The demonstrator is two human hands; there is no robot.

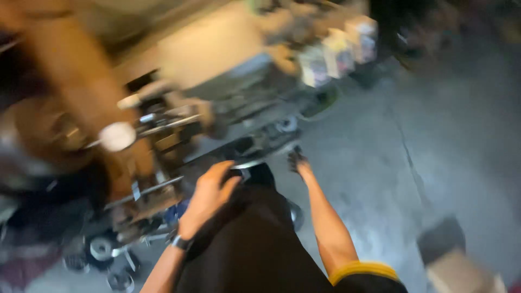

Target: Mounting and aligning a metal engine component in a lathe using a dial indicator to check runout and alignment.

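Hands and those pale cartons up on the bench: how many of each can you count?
Hands: 2, left hand, right hand, both near a dark object
Pale cartons: 3, blurred
Wristband: 1
Total: 6

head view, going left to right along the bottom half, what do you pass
Metal parts on the floor → left hand with a dark wristband → black garment → right hand → grey concrete floor → cardboard box. All blurred.

Left hand [209,195] curls forward, fingers bent; right hand [297,161] stretches ahead on a straight arm, blurred.
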